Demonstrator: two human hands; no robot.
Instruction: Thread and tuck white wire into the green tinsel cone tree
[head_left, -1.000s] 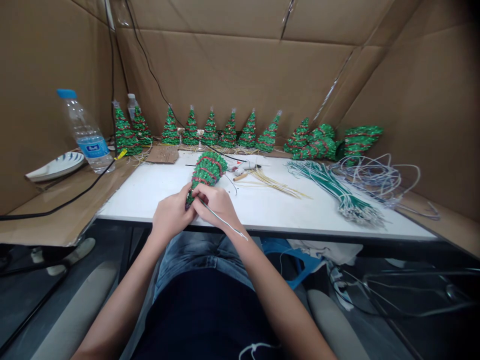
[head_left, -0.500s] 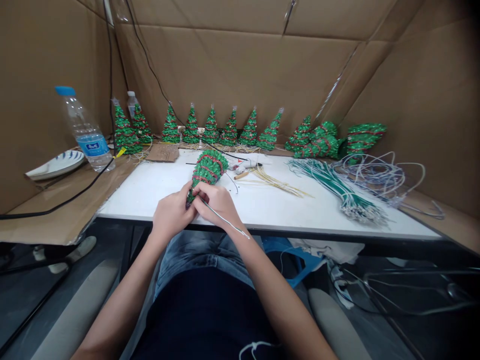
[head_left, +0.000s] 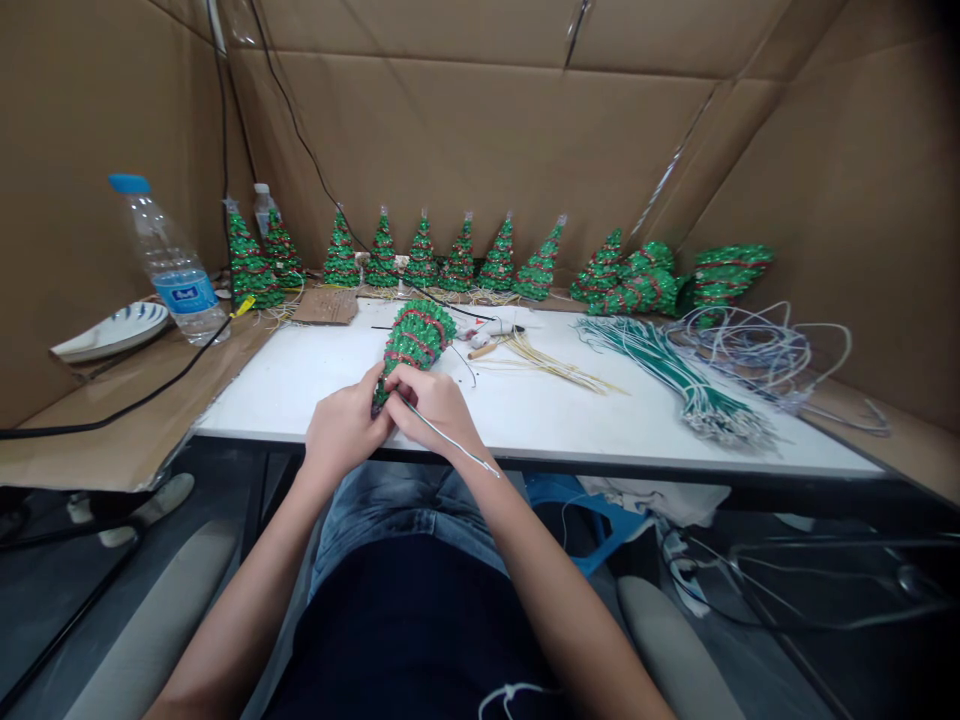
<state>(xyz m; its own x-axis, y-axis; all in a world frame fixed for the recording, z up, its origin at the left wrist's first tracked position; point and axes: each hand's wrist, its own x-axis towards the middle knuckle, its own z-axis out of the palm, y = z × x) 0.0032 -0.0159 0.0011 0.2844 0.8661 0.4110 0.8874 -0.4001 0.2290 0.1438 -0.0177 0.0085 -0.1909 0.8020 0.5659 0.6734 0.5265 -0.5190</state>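
A green beaded tree cone with red bands (head_left: 415, 340) lies tilted over the white table's near edge (head_left: 540, 410), its narrow tip pointing at me. My left hand (head_left: 343, 428) is closed round that tip from the left. My right hand (head_left: 437, 405) is closed on the tip from the right and pinches a thin green and white wire (head_left: 456, 451) that trails back over my wrist.
A row of finished green trees (head_left: 420, 258) lines the cardboard back wall, with more lying in a heap (head_left: 660, 280) at right. A bundle of green wires (head_left: 675, 378) and loose pale wire loops (head_left: 757, 350) lie right. A water bottle (head_left: 171, 265) and plate (head_left: 112, 330) stand left.
Nothing has visibly changed: both hands stay closed on the tree's tip, apart from a slight shift of the view.
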